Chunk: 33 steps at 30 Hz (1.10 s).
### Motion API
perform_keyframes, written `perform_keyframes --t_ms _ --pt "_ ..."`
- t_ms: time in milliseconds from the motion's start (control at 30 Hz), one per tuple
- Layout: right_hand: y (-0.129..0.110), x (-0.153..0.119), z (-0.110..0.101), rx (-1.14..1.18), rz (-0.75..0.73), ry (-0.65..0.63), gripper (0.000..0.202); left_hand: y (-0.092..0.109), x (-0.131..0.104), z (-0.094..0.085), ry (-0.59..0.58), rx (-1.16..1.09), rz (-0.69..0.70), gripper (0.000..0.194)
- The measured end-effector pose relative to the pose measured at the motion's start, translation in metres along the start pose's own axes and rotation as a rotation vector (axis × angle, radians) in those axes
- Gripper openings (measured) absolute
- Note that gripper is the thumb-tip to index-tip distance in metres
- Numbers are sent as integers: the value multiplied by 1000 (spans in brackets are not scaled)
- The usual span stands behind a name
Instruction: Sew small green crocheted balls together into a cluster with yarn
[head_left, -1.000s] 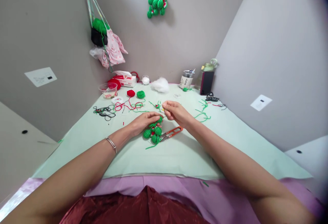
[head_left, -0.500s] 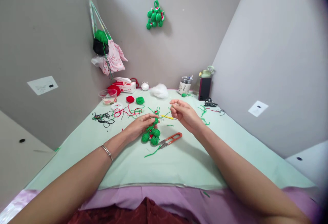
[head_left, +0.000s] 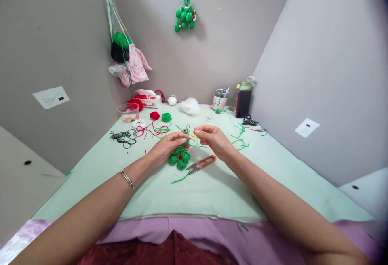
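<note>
My left hand [head_left: 169, 148] is closed around the upper part of a green crocheted piece [head_left: 179, 159], whose round balls and red bits hang below the fingers onto the table. Just to its right, my right hand [head_left: 212, 139] pinches a thin needle [head_left: 194, 127] that points upward between thumb and forefinger. A strand of green yarn runs in the small gap between the hands. Partly hidden behind the right fingers lies a yellow-handled tool [head_left: 194, 135]. Orange thread snips [head_left: 202, 164] rest below the hands, with a cut green yarn piece [head_left: 181, 177] at their tips.
Tangled black yarn [head_left: 123, 139], a red yarn ball [head_left: 154, 115] and a green one [head_left: 166, 117] lie at the left. White stuffing [head_left: 189, 106], a tissue box [head_left: 148, 100], a can [head_left: 219, 100] and a phone [head_left: 243, 104] stand behind. Green scraps [head_left: 240, 140] lie right.
My right hand has come down and left, closer to the left hand, and the needle now shows above its fingertips. The left hand keeps its hold on the crocheted piece.
</note>
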State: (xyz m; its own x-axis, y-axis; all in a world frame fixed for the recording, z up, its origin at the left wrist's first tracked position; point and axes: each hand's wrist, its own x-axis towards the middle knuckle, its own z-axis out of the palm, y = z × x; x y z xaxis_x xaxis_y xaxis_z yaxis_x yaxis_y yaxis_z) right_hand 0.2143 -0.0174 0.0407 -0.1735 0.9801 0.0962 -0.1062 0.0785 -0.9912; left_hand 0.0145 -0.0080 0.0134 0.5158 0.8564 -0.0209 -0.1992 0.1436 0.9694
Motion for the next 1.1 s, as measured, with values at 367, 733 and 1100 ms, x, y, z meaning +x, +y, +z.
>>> perform_keyframes --t_ms 367,733,1100 --pt "11 -3 13 10 98 -81 27 -7 3 5 19 54 -15 36" --pt "10 -2 11 139 99 -61 25 -1 -1 5 -13 -75 -19 22" --pt "-1 -4 7 219 7 -22 27 2 3 -5 -50 -73 44 30"
